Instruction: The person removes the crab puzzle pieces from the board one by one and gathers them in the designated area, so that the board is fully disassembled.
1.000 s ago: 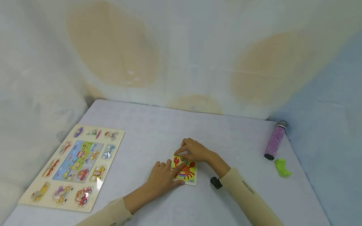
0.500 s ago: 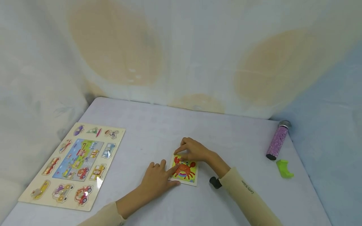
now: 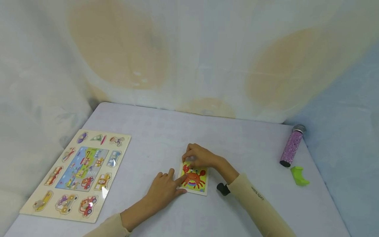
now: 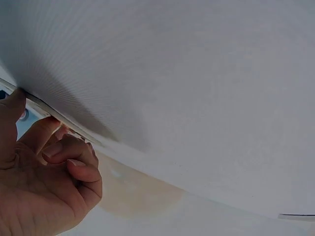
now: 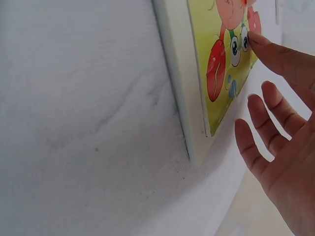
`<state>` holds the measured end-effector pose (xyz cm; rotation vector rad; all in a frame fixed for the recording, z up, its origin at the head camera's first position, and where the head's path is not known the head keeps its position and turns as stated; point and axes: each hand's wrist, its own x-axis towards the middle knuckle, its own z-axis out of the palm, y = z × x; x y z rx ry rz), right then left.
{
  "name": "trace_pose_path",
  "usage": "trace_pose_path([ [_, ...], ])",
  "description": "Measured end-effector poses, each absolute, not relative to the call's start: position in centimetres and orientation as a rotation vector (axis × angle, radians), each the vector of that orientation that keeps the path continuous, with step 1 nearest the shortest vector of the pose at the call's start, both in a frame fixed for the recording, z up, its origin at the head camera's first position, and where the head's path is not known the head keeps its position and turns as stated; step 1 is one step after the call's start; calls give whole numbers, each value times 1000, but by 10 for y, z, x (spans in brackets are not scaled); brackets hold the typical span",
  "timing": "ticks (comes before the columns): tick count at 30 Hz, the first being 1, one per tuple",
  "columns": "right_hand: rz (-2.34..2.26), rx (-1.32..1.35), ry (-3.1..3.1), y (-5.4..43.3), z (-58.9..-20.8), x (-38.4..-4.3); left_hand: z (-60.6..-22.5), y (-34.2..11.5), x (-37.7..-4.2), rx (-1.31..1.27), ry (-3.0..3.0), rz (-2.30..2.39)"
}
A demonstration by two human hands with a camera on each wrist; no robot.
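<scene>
A small crab puzzle [image 3: 193,181] with a yellow picture and pale border lies flat on the table between both hands. My left hand [image 3: 163,188] comes from its left; the extended index finger touches the picture and the thumb lies at the near left edge, the other fingers bent. In the left wrist view, the left hand [image 4: 54,172] is seen from the palm side at the board's edge. From the far side, my right hand [image 3: 201,156] reaches over the top of the puzzle. In the right wrist view its thumb [image 5: 273,54] touches the picture by the crab's eyes, several fingers loosely extended.
A large wooden vehicle puzzle board [image 3: 113,194] lies at the left. A purple glittery microphone [image 3: 291,148] and a green curved piece [image 3: 299,176] lie at the right. A black object [image 3: 223,189] is beside the right sleeve. Patterned cloth [image 3: 189,49] hangs around the table.
My left hand has drawn back slightly to the left, uncovering more of the crab picture. The right hand stays at the puzzle's top with barely any movement.
</scene>
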<state>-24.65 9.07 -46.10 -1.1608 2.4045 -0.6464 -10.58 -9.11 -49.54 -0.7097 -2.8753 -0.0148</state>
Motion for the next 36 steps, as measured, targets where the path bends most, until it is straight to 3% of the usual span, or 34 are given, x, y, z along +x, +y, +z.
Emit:
trace_pose_path([
  [12, -732, -1157, 2393, 89, -459, -246, -491, -92, -108, -732, -2907, -79],
  [23, -481, -1105, 2425, 81, -457, -248, -490, -91, -109, -733, -2935, -146],
  [36, -463, -1286, 2525, 94, -457, -241, -487, -76, -110, -712, -2936, -31],
])
